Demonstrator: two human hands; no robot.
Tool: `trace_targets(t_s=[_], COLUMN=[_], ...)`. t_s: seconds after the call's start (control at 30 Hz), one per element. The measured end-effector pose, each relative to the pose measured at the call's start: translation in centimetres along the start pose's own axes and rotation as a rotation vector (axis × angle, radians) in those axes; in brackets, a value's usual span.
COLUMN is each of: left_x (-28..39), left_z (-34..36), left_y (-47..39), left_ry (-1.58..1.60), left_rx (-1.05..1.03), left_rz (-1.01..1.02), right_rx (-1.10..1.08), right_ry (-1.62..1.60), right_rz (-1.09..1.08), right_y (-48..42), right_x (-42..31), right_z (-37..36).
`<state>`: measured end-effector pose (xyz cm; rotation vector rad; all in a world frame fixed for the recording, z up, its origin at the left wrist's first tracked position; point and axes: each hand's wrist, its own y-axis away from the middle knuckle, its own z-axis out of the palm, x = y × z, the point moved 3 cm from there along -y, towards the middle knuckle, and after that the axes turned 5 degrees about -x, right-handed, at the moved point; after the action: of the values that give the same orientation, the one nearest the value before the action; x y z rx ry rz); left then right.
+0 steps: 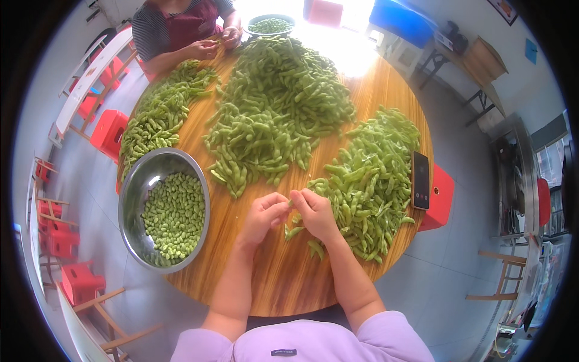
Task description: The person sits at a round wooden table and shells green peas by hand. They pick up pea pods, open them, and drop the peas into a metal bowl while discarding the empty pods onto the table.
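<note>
Both my hands meet over the front of a round wooden table (276, 289), with a small green soybean pod (291, 203) between their fingertips. My left hand (266, 216) pinches one end from the left, its fingers curled. From the right, my right hand (313, 212) grips the pod with thumb and forefinger. A steel bowl (204, 212) of shelled green beans (174, 217) stands to the left. Beside my right hand spreads a heap of flattened-looking pods (375, 181). A large mound of plump pods (280, 99) rises beyond my hands.
Across the table at upper left, a person (181, 31) handles something small beside another pile of pods (158, 113). A second bowl of beans (270, 26) stands at the far edge. A phone (420, 180) lies at the right edge, near a red stool (441, 199).
</note>
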<state>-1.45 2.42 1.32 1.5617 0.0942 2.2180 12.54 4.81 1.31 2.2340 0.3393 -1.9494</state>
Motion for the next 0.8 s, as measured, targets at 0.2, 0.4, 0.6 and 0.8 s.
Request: trace_targets(t_s=[0.2,0.4,0.6,0.8], left_x=[0.1,-0.5,-1.2,-1.5], left_z=[0.0,0.0,-0.4,-0.1], left_y=[-0.2,-0.6,-0.8,-0.8], left_ry=[-0.012,-0.070,0.029,0.079], left_rx=[0.081,0.183,0.207,0.167], left_rz=[0.046,0.218,0.186,0.139], right_rx=[0.121,0.197,0.099,0.001], right_ry=[0.171,0.348,0.336,-0.071], right_rz=[-0.079,-0.353,-0.306,-0.027], right_y=[0.1,0.3,0.3,0.0], right_x=[-1.6,-2.3,-1.7,-0.2], right_z=[-0.2,0.5,0.9,0.7])
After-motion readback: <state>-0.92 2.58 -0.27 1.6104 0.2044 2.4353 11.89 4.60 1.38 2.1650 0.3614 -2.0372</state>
